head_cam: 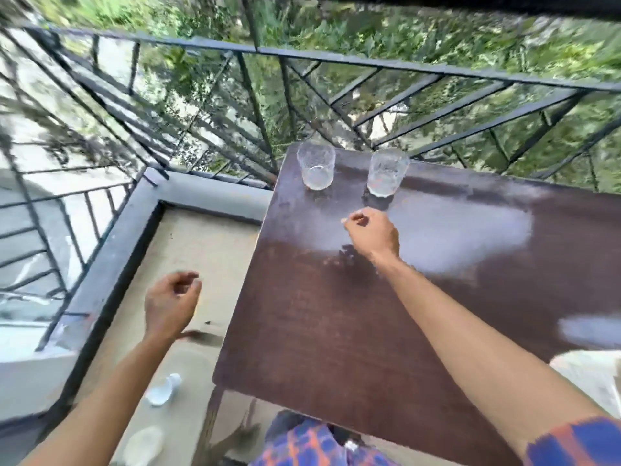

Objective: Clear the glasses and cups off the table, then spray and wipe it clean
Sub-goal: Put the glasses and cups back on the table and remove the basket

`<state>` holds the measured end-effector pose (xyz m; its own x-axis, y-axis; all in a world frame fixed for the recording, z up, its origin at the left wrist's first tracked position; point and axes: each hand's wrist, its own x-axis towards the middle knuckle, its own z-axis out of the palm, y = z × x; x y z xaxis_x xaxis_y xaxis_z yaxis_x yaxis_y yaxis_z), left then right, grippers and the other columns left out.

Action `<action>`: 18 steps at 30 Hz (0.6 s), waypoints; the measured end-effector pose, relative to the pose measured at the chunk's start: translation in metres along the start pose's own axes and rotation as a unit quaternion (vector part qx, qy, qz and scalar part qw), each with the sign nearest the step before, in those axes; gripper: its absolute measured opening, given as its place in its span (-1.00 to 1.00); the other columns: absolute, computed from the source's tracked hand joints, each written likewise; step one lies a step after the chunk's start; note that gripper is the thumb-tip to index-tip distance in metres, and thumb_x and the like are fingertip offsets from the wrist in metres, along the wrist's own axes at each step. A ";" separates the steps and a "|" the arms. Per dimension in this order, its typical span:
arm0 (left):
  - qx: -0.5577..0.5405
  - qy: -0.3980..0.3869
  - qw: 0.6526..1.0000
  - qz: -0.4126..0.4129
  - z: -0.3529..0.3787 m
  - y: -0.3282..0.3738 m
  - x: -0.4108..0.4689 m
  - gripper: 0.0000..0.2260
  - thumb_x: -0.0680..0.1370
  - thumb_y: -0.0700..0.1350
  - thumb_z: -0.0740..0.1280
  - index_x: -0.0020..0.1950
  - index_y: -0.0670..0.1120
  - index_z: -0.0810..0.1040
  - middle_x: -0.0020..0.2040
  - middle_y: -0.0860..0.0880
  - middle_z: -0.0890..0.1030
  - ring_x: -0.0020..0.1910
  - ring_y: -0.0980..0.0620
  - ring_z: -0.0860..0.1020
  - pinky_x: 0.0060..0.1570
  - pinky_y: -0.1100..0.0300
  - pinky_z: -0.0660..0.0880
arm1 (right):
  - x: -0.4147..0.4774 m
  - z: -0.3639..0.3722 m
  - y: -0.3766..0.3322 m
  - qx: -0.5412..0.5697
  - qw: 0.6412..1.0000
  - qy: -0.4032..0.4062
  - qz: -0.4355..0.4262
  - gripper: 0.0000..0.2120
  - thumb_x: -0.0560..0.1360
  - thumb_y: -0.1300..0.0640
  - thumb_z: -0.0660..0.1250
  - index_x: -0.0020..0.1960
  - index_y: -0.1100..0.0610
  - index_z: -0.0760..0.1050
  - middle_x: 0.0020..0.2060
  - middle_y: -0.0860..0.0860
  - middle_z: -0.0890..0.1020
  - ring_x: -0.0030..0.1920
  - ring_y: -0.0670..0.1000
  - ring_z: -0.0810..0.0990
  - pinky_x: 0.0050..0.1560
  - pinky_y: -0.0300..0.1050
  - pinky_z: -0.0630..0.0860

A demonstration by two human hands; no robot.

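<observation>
Two clear textured glasses stand upright at the far edge of a dark brown table (336, 331): one on the left (316, 166), one on the right (387, 172). My right hand (373, 235) hovers over the table just short of the glasses, fingers loosely curled, holding nothing. My left hand (171, 302) hangs left of the table over the balcony floor, fingers loosely curled and empty. The picture is blurred by motion.
A black metal railing (336, 58) and a grey ledge (215, 191) enclose the balcony behind and left of the table. On the floor at lower left lie a small clear plastic bottle (164, 390) and a pale round object (142, 445). Something white (591, 378) sits at the table's right edge.
</observation>
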<state>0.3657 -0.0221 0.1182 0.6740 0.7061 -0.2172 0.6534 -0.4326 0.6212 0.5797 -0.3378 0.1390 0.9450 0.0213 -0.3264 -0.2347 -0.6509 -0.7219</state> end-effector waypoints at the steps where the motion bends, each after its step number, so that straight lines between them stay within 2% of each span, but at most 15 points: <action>1: 0.009 0.006 1.000 -0.025 -0.014 -0.030 -0.015 -0.88 0.51 0.02 0.42 -0.02 0.03 0.67 -0.11 0.02 0.70 -0.08 -0.01 0.66 0.09 0.01 0.57 | -0.014 0.014 -0.003 -0.018 0.999 -0.031 -0.017 -0.90 0.45 -0.10 0.41 -0.18 -0.11 0.56 -0.16 -0.10 0.69 0.01 0.08 0.66 -0.02 -0.11 0.51; 4: 0.004 0.036 0.988 -0.147 -0.056 -0.124 -0.069 -0.91 0.56 -0.08 0.44 0.04 -0.03 0.69 -0.03 -0.08 0.72 0.02 -0.13 0.66 0.14 -0.07 0.54 | -0.062 0.066 -0.019 -0.080 0.986 -0.127 -0.076 -0.87 0.45 -0.13 0.38 -0.14 -0.08 0.57 -0.23 -0.15 0.62 -0.01 0.04 0.66 -0.05 -0.13 0.49; 6: -0.022 0.071 0.975 -0.209 -0.072 -0.174 -0.105 -0.90 0.54 -0.08 0.45 0.02 -0.04 0.68 -0.04 -0.13 0.72 0.03 -0.19 0.66 0.14 -0.10 0.53 | -0.092 0.102 -0.028 -0.117 0.970 -0.175 -0.123 -0.82 0.43 -0.15 0.35 -0.07 -0.08 0.59 -0.17 -0.15 0.67 0.00 0.02 0.65 -0.03 -0.11 0.53; 8: -0.063 0.082 0.953 -0.284 -0.081 -0.220 -0.138 -0.90 0.51 -0.12 0.46 0.01 -0.05 0.66 -0.08 -0.14 0.71 -0.01 -0.20 0.66 0.12 -0.07 0.53 | -0.123 0.138 -0.041 -0.161 0.946 -0.224 -0.168 -0.81 0.44 -0.14 0.34 -0.03 -0.08 0.60 -0.09 -0.13 0.70 0.01 0.03 0.65 -0.04 -0.09 0.53; 11: -0.103 0.078 0.923 -0.361 -0.075 -0.278 -0.175 -0.73 0.40 -0.05 0.50 0.05 -0.10 0.64 -0.12 -0.15 0.69 -0.15 -0.17 0.62 -0.01 -0.08 0.56 | -0.163 0.190 -0.062 -0.228 0.902 -0.298 -0.213 -0.83 0.45 -0.08 0.32 0.00 -0.11 0.60 -0.08 -0.12 0.69 0.02 0.05 0.64 0.00 -0.08 0.52; 12: -0.116 0.072 0.915 -0.381 -0.071 -0.295 -0.182 -0.70 0.38 -0.06 0.53 0.06 -0.12 0.63 -0.11 -0.18 0.69 -0.19 -0.17 0.61 -0.08 -0.06 0.56 | -0.175 0.209 -0.067 -0.245 0.888 -0.320 -0.222 -0.82 0.45 -0.07 0.31 0.01 -0.11 0.60 -0.09 -0.12 0.69 0.02 0.05 0.64 0.02 -0.07 0.53; 15: -0.147 0.031 0.884 -0.442 -0.044 -0.352 -0.193 -0.63 0.38 -0.23 0.61 0.13 -0.16 0.59 -0.04 -0.29 0.67 -0.17 -0.19 0.61 -0.23 0.20 0.52 | -0.208 0.265 -0.080 -0.289 0.842 -0.371 -0.263 -0.78 0.44 -0.05 0.31 0.06 -0.11 0.60 -0.07 -0.10 0.68 0.02 0.02 0.63 0.00 -0.09 0.52; 16: -0.151 0.033 0.881 -0.446 -0.032 -0.366 -0.193 -0.56 0.33 -0.20 0.64 0.13 -0.11 0.58 -0.02 -0.31 0.66 -0.13 -0.21 0.62 -0.19 0.21 0.54 | -0.215 0.281 -0.081 -0.300 0.830 -0.390 -0.263 -0.75 0.43 -0.05 0.32 0.09 -0.12 0.60 -0.05 -0.10 0.68 0.03 0.01 0.63 -0.01 -0.10 0.51; 18: -0.136 0.030 0.882 -0.451 -0.016 -0.391 -0.193 -0.47 0.28 -0.14 0.66 0.19 -0.07 0.57 0.08 -0.27 0.63 0.05 -0.27 0.62 0.09 0.00 0.57 | -0.230 0.324 -0.080 -0.331 0.800 -0.424 -0.265 -0.68 0.41 -0.04 0.36 0.17 -0.13 0.58 0.00 -0.10 0.66 0.07 0.01 0.62 0.00 -0.11 0.50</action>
<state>-0.0252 0.0199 -0.0704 -0.1020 0.7269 -0.6792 0.8021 0.4640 0.3761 0.3072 -0.0443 0.0739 0.3116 0.7521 -0.5807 0.5846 -0.6335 -0.5069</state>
